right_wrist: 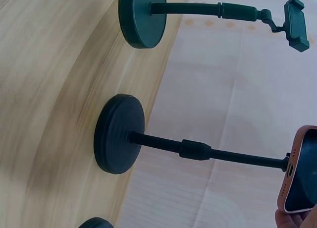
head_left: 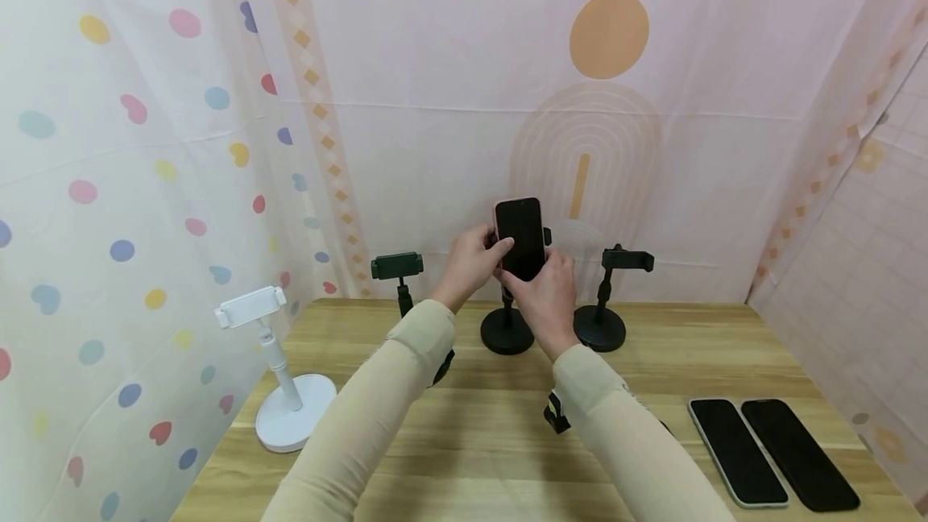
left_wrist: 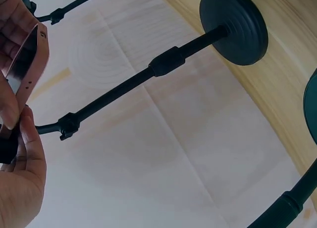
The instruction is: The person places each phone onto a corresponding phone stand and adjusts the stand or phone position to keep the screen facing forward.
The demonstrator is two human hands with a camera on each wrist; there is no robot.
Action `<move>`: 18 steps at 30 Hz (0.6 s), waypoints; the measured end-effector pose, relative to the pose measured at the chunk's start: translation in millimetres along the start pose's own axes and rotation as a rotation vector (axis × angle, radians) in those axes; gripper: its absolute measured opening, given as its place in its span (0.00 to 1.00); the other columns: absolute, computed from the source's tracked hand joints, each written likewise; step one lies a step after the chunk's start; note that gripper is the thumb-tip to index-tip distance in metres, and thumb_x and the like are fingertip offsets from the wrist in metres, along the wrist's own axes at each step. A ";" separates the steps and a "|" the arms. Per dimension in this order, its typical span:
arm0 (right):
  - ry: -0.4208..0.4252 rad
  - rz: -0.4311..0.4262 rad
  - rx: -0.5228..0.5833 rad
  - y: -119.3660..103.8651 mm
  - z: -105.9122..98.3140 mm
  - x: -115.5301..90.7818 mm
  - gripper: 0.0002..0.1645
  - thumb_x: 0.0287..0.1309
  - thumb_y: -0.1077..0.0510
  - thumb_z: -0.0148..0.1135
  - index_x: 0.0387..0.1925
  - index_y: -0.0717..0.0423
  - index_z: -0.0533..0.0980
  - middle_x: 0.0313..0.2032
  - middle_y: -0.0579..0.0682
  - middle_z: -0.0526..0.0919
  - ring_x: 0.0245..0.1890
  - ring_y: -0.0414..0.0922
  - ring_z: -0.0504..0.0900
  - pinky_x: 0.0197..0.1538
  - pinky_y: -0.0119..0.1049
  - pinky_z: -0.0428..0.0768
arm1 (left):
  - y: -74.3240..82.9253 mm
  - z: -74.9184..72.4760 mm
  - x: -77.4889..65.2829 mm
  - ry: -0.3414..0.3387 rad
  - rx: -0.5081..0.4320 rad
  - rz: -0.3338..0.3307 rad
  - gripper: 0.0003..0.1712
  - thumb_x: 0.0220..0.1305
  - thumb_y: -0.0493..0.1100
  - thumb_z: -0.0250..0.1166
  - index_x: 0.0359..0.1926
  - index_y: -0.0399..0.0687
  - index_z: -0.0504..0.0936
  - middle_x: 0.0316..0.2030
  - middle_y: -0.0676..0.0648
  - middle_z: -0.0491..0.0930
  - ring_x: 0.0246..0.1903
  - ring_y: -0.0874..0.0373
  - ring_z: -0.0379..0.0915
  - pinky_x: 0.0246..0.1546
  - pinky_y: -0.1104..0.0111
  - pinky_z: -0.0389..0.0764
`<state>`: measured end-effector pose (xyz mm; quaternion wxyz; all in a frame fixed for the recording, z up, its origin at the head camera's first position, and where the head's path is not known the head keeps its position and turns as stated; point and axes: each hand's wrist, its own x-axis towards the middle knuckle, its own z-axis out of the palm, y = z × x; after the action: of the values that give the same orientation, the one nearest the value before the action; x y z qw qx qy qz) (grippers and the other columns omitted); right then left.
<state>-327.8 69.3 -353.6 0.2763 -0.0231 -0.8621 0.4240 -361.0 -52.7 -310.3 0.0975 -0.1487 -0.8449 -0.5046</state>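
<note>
Sleeves (head_left: 366, 409) up close, then we had the phone (head_left: 520, 232), lengthways near upright, at the head of the middle stand (head_left: 507, 333). Our left hand (head_left: 471, 266) had fingers gripping its left edge, our right hand (head_left: 545, 295) its lower end, neither nearer.

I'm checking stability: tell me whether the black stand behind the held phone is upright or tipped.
Upright: its round base lies flat on the table, its pole rising toward the phone.

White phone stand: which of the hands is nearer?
Left. The left hand is right of the white phone stand, at the held phone; the right hand is farther right, lower on that phone.
</note>
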 end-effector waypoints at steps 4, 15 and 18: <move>-0.033 0.011 0.021 1.0 -2.8 2.2 0.50 0.45 0.32 0.68 0.56 0.68 0.68 0.50 0.63 0.71 0.43 0.54 0.72 0.47 0.52 0.79 | -1.9 -0.2 3.7 0.012 -0.011 -0.003 0.15 0.67 0.47 0.60 0.47 0.41 0.81 0.37 0.40 0.84 0.29 0.55 0.74 0.27 0.69 0.74; -0.188 -0.024 0.144 -0.7 -26.2 40.4 0.29 0.71 0.47 0.47 0.64 0.61 0.67 0.58 0.61 0.75 0.54 0.53 0.74 0.56 0.54 0.76 | -9.4 -10.0 11.1 -0.027 0.088 0.035 0.13 0.68 0.48 0.59 0.44 0.43 0.80 0.36 0.43 0.81 0.32 0.53 0.70 0.31 0.64 0.71; -0.241 0.018 0.153 -2.0 -28.5 47.2 0.26 0.71 0.47 0.46 0.62 0.58 0.71 0.58 0.59 0.77 0.55 0.52 0.74 0.57 0.53 0.76 | -11.5 -11.1 11.3 -0.040 0.084 0.028 0.13 0.68 0.48 0.59 0.45 0.44 0.80 0.39 0.43 0.82 0.34 0.53 0.71 0.34 0.63 0.72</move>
<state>-353.2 101.5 -316.6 0.1680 0.0415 -0.8540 0.4907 -375.5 -65.8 -311.0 0.0939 -0.1664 -0.8650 -0.4640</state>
